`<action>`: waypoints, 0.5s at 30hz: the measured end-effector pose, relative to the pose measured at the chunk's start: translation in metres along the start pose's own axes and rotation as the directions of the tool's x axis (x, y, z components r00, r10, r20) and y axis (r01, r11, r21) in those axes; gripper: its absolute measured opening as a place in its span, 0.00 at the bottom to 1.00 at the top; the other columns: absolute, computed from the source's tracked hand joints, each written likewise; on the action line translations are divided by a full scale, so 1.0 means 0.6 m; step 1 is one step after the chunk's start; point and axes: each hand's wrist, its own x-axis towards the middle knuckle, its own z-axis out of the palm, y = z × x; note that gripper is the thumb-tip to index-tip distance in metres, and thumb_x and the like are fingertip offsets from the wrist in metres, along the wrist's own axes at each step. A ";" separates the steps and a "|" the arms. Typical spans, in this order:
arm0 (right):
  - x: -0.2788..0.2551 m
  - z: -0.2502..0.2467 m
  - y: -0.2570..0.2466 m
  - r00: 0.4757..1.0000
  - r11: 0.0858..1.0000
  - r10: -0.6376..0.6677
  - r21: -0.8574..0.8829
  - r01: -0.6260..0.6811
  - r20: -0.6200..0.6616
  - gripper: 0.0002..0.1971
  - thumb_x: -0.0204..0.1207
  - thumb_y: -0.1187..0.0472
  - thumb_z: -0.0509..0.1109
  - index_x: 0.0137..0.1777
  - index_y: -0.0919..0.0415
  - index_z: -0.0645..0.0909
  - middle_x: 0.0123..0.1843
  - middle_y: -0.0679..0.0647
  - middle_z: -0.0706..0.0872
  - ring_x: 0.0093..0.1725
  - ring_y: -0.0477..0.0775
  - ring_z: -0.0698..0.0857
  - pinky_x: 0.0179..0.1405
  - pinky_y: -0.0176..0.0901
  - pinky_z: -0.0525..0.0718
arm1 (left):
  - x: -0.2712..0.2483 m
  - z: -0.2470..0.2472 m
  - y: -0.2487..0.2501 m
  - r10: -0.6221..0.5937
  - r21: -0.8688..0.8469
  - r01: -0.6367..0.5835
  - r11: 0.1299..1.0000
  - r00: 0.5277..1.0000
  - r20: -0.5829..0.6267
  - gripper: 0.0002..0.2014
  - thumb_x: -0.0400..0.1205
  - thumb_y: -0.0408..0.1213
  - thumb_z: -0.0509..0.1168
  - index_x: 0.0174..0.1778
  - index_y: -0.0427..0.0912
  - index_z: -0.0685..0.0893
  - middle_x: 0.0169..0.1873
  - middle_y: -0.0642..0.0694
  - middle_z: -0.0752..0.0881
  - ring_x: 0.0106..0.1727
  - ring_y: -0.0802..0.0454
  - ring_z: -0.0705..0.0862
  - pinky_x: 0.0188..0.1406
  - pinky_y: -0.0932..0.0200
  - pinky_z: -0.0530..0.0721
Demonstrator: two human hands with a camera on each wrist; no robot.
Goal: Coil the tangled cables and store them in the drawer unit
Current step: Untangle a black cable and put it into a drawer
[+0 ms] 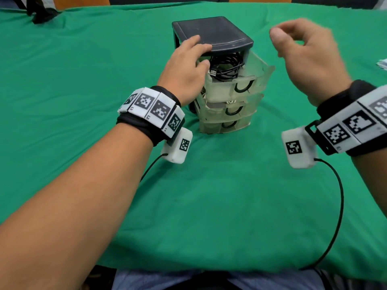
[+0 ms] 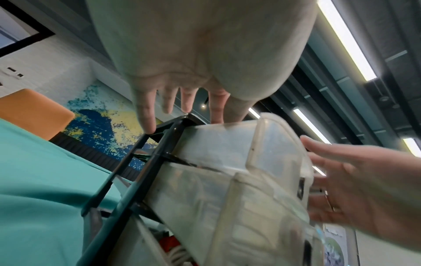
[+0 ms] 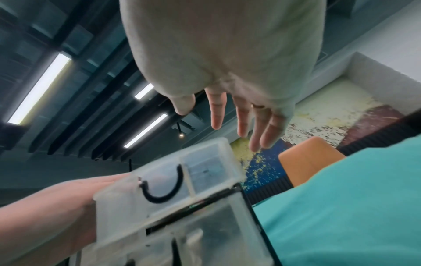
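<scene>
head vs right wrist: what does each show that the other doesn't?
Head only: the black cable coiled inside the open top drawer, and the left hand resting on the drawer unit. Right wrist only: the right hand from below, fingers straight, holding nothing. Both: the top drawer pulled out, with its black handle.

A small drawer unit (image 1: 217, 76) stands upright on the green-covered surface (image 1: 83, 80), with a black frame, a flat black top and three translucent drawers stacked one above another, each with a black U-shaped handle. The top drawer (image 1: 240, 80) is pulled partway out toward the viewer; the two below sit nearly closed. Inside the top drawer lies a coiled black cable (image 1: 227, 66), its loops bunched together and a USB plug showing at the near left.
</scene>
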 end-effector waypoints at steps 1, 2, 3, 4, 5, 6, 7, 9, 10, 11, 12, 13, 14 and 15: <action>-0.002 0.002 0.010 0.999 0.999 0.031 0.020 -0.032 0.044 0.19 0.85 0.44 0.61 0.68 0.54 0.81 0.54 0.38 0.82 0.53 0.40 0.81 0.55 0.37 0.81 | -0.002 0.001 -0.001 -0.017 -0.027 0.017 0.999 1.000 -0.011 0.20 0.88 0.41 0.56 0.77 0.51 0.75 0.84 0.46 0.60 0.84 0.50 0.57 0.83 0.55 0.55; -0.005 0.004 0.018 0.993 0.996 0.068 0.047 -0.073 0.096 0.20 0.85 0.43 0.60 0.71 0.51 0.78 0.55 0.36 0.81 0.54 0.40 0.81 0.52 0.35 0.79 | -0.004 0.001 -0.003 -0.036 -0.058 0.035 0.998 0.999 -0.015 0.19 0.88 0.43 0.56 0.75 0.53 0.76 0.84 0.45 0.57 0.85 0.49 0.56 0.83 0.54 0.54; -0.008 0.005 0.025 0.981 0.988 0.109 0.091 -0.125 0.158 0.20 0.85 0.42 0.59 0.72 0.48 0.77 0.55 0.35 0.81 0.53 0.40 0.81 0.49 0.34 0.78 | -0.005 0.000 -0.005 -0.050 -0.085 0.049 0.995 0.999 -0.010 0.19 0.88 0.44 0.56 0.75 0.55 0.77 0.84 0.44 0.56 0.85 0.49 0.55 0.83 0.53 0.54; -0.011 0.007 0.032 0.962 0.970 0.147 0.156 -0.185 0.229 0.20 0.83 0.40 0.60 0.72 0.45 0.76 0.57 0.35 0.81 0.52 0.41 0.82 0.49 0.35 0.77 | -0.006 -0.002 -0.007 -0.056 -0.098 0.056 0.994 0.998 0.003 0.18 0.88 0.44 0.55 0.75 0.56 0.77 0.84 0.44 0.57 0.85 0.50 0.54 0.83 0.54 0.54; -0.013 0.007 0.039 0.937 0.945 0.170 0.220 -0.243 0.305 0.20 0.79 0.40 0.62 0.69 0.41 0.77 0.59 0.36 0.82 0.51 0.43 0.82 0.51 0.37 0.78 | -0.007 -0.005 -0.009 -0.053 -0.098 0.054 0.994 0.998 0.018 0.18 0.89 0.44 0.55 0.75 0.56 0.77 0.84 0.44 0.59 0.85 0.51 0.54 0.82 0.56 0.54; -0.016 0.007 0.047 0.911 0.920 0.173 0.269 -0.285 0.374 0.20 0.75 0.42 0.65 0.67 0.39 0.78 0.62 0.38 0.83 0.53 0.45 0.83 0.54 0.41 0.78 | -0.006 -0.008 -0.009 -0.044 -0.092 0.047 0.995 0.999 0.032 0.19 0.89 0.45 0.53 0.76 0.56 0.76 0.83 0.44 0.61 0.85 0.52 0.54 0.81 0.57 0.54; -0.018 0.006 0.054 0.891 0.908 0.161 0.291 -0.302 0.424 0.22 0.71 0.47 0.68 0.67 0.37 0.79 0.65 0.41 0.84 0.56 0.46 0.83 0.58 0.45 0.79 | -0.004 -0.012 -0.008 -0.035 -0.082 0.038 0.996 0.998 0.045 0.19 0.90 0.47 0.52 0.76 0.55 0.76 0.83 0.44 0.64 0.85 0.53 0.54 0.80 0.58 0.54; -0.023 0.005 0.063 0.882 0.925 0.116 0.274 -0.264 0.457 0.30 0.66 0.55 0.71 0.70 0.36 0.76 0.70 0.44 0.82 0.64 0.45 0.82 0.65 0.51 0.79 | 0.000 -0.021 -0.004 -0.025 -0.052 0.029 0.998 0.997 0.076 0.21 0.90 0.52 0.50 0.76 0.54 0.76 0.81 0.46 0.68 0.85 0.53 0.57 0.78 0.60 0.56; -0.024 0.007 0.062 0.889 0.937 0.100 0.257 -0.235 0.448 0.34 0.64 0.57 0.72 0.73 0.38 0.74 0.71 0.45 0.81 0.66 0.45 0.82 0.66 0.52 0.80 | 0.001 -0.026 -0.003 -0.021 -0.034 0.025 0.999 0.995 0.093 0.23 0.89 0.55 0.49 0.76 0.53 0.76 0.80 0.47 0.71 0.84 0.53 0.58 0.77 0.60 0.56; -0.024 0.009 0.061 0.899 0.946 0.092 0.245 -0.214 0.428 0.37 0.64 0.58 0.73 0.76 0.40 0.72 0.71 0.47 0.82 0.67 0.45 0.82 0.65 0.52 0.81 | 0.002 -0.030 -0.002 -0.014 -0.017 0.016 1.000 0.995 0.104 0.25 0.88 0.58 0.49 0.76 0.52 0.76 0.79 0.48 0.72 0.84 0.53 0.59 0.77 0.59 0.57; -0.023 0.010 0.060 0.910 0.950 0.092 0.239 -0.203 0.404 0.38 0.64 0.58 0.73 0.78 0.43 0.71 0.70 0.48 0.82 0.66 0.46 0.82 0.63 0.51 0.82 | 0.003 -0.033 -0.002 -0.006 -0.001 0.006 1.000 0.994 0.111 0.27 0.87 0.60 0.49 0.78 0.51 0.74 0.79 0.49 0.72 0.83 0.53 0.61 0.78 0.57 0.58; -0.020 0.011 0.059 0.921 0.953 0.096 0.233 -0.195 0.377 0.39 0.65 0.58 0.75 0.79 0.46 0.71 0.69 0.48 0.83 0.63 0.46 0.84 0.61 0.48 0.83 | 0.004 -0.036 -0.003 -0.002 0.007 0.001 1.000 0.993 0.114 0.30 0.86 0.63 0.50 0.80 0.50 0.72 0.79 0.50 0.72 0.83 0.54 0.62 0.80 0.56 0.59; -0.016 0.012 0.060 0.933 0.959 0.097 0.219 -0.181 0.347 0.39 0.67 0.58 0.77 0.80 0.48 0.70 0.69 0.49 0.83 0.59 0.46 0.85 0.59 0.45 0.83 | 0.005 -0.039 -0.004 -0.008 0.013 0.006 1.000 0.993 0.120 0.33 0.84 0.65 0.51 0.81 0.50 0.69 0.80 0.50 0.70 0.82 0.54 0.63 0.81 0.55 0.60; -0.012 0.014 0.061 0.943 0.969 0.091 0.192 -0.158 0.320 0.38 0.70 0.59 0.79 0.81 0.48 0.70 0.69 0.50 0.83 0.56 0.47 0.85 0.59 0.42 0.82 | 0.006 -0.041 -0.006 -0.018 0.021 0.016 1.000 0.992 0.127 0.36 0.83 0.67 0.51 0.82 0.49 0.68 0.81 0.50 0.69 0.82 0.55 0.64 0.81 0.54 0.60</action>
